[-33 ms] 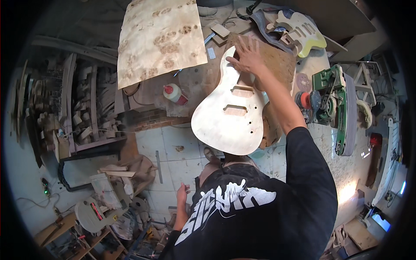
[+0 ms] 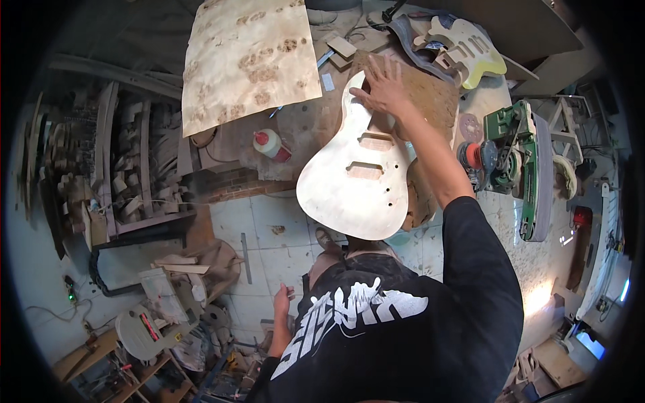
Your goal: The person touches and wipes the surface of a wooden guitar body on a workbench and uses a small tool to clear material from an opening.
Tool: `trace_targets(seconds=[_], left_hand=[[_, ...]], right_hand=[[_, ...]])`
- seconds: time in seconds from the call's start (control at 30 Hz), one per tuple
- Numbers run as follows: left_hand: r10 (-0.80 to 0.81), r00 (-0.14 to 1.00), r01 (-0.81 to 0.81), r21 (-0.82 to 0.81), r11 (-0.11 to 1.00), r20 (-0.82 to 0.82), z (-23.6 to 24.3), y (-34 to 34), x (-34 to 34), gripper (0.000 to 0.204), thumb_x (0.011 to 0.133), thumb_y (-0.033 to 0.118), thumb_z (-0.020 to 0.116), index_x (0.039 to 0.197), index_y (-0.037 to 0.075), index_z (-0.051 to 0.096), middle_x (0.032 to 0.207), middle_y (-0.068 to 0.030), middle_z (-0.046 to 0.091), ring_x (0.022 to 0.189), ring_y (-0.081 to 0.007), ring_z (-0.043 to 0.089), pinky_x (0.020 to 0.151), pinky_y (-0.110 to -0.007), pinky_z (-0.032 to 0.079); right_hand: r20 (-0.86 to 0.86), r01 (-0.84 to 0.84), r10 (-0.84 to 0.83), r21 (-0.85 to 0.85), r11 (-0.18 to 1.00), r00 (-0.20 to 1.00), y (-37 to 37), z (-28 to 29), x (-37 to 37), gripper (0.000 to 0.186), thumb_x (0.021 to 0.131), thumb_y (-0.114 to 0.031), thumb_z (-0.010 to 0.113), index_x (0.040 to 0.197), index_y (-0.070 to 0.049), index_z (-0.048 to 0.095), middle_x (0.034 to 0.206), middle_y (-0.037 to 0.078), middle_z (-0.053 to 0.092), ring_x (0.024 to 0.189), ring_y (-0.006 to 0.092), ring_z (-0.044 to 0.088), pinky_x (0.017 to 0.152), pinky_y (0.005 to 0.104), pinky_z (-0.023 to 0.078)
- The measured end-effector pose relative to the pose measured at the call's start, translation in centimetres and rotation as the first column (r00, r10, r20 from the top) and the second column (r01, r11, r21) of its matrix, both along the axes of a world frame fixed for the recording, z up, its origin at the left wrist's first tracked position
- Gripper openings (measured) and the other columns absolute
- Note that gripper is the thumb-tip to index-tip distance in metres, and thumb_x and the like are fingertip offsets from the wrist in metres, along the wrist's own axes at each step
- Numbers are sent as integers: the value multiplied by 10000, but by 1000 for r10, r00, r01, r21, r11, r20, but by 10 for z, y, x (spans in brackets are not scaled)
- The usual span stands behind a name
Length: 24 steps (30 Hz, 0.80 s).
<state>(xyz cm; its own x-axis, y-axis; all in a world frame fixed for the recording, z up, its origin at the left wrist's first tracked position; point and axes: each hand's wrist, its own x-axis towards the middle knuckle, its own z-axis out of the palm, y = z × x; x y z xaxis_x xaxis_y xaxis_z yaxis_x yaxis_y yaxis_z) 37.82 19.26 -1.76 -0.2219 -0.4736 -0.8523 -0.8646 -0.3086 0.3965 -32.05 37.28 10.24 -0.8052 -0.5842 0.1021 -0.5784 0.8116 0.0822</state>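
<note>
A pale, unpainted guitar body (image 2: 342, 195) lies at the near edge of the workbench, with two routed pickup cavities and several small drilled holes. My right hand (image 2: 381, 87) is open with its fingers spread, resting at the far end of the body by the neck recess. My palm hides part of that end. Low at my left side hangs my left hand (image 2: 283, 299), its fingers loosely bent and no object visible in it. A brown board (image 2: 437, 101) is partly under the guitar body.
A burl veneer sheet (image 2: 252, 67) and a red-and-white glue bottle (image 2: 270, 145) are left of the body. Another guitar body (image 2: 470, 50) lies at the far right. A green belt sander (image 2: 531, 168) stands on the right; wood offcuts (image 2: 127, 174) fill a rack at left.
</note>
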Motion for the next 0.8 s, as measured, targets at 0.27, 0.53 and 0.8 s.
trace_targets(seconds=[0.27,0.53,0.8], left_hand=[[-18,1000,18,1,1000,-6,-4,1,-5,704,1091,544,373,1183,-80,687,1143,-172,726,1021,-255,694,865,-362,569],[6,997,-8,-27,1000,-76,0,-7,-17,720,1090,553,374,1201,-95,670,1191,-192,714,1078,-266,686,891,-367,568],[4,1000,-4,32,999,-4,-2,5,6,738,1076,582,389,1190,-86,681,1140,-172,722,1010,-243,688,862,-357,576]], right_hand=[[-4,-2,2,26,1000,1000,-4,5,5,1007,927,-853,235,1590,-109,382,1717,92,187,1581,417,48,1246,632,27],[-31,37,-34,102,994,999,8,12,-10,943,929,-849,247,1593,-197,398,1720,99,177,1584,407,49,1240,639,50],[72,36,-36,1,999,997,8,12,-12,944,935,-849,227,1609,-201,359,1726,102,140,1585,405,39,1250,616,36]])
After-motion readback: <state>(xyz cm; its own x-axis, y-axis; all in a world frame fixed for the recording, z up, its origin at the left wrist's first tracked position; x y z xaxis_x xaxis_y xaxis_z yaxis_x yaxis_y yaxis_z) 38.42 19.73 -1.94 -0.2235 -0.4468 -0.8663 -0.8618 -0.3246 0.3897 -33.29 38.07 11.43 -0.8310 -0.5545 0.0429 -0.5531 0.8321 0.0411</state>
